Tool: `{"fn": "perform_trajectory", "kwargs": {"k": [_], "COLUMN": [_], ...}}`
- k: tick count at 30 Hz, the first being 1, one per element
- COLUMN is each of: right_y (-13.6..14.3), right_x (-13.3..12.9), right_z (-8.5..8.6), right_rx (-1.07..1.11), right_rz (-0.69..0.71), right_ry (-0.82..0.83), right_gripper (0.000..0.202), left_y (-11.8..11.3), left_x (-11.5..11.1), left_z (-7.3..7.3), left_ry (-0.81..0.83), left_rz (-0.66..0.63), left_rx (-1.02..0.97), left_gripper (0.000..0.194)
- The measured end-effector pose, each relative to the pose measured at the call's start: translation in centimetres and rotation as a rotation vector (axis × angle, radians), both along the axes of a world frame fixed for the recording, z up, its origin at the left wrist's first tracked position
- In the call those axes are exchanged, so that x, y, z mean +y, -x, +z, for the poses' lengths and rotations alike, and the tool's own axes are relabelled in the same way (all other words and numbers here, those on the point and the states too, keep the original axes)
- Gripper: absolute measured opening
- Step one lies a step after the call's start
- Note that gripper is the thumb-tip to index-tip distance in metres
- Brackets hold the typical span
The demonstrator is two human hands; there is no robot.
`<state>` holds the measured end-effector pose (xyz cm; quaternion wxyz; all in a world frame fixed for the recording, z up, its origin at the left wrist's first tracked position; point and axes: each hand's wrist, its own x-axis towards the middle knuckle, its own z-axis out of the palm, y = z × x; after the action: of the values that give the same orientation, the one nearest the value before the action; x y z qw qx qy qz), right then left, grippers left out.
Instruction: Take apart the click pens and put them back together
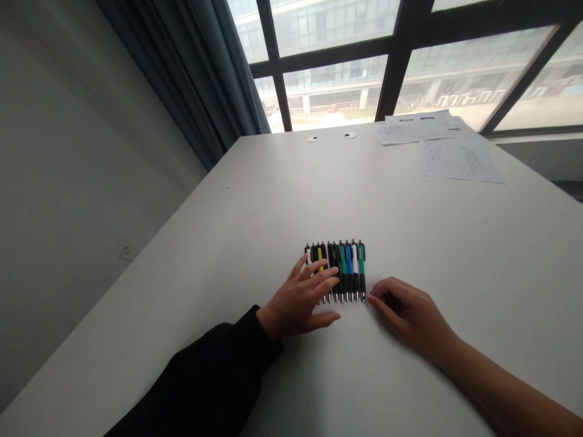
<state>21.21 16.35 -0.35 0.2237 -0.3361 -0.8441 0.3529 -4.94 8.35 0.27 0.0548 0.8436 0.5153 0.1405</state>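
Several click pens lie side by side in a tight row on the white table, clips at the far end and silver tips toward me. From the right come a green pen (361, 258), a white pen (355, 261), a blue pen (349, 261) and another green pen (343, 258). My left hand (303, 297) is spread over the left part of the row, its fingers partly hiding a yellow pen (320, 255) and dark ones beside it. Just right of the row, my right hand (410, 309) rests curled, thumb and index fingertips together near the end pen's tip, nothing visible in them.
Printed papers (460, 161) lie at the far right of the white table (273, 206). Two round cable holes (313, 139) sit near its back edge. Behind stand a window and a blue curtain (204, 73); a wall with a socket (128, 252) is at left.
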Motion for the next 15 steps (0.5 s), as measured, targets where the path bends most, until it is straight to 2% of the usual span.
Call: {"fn": "perform_trajectory", "kwargs": {"k": [15], "right_y": [-0.02], "right_x": [0.09], "right_z": [0.05], "right_rx": [-0.021], "right_rz": [0.026], "right_ry": [0.018], "right_gripper": [0.021], "left_y": [0.07], "left_x": [-0.23], "left_z": [-0.33], "left_ry": [0.017], "left_rz": [0.048], "left_rx": [0.008], "left_gripper": [0.058]}}
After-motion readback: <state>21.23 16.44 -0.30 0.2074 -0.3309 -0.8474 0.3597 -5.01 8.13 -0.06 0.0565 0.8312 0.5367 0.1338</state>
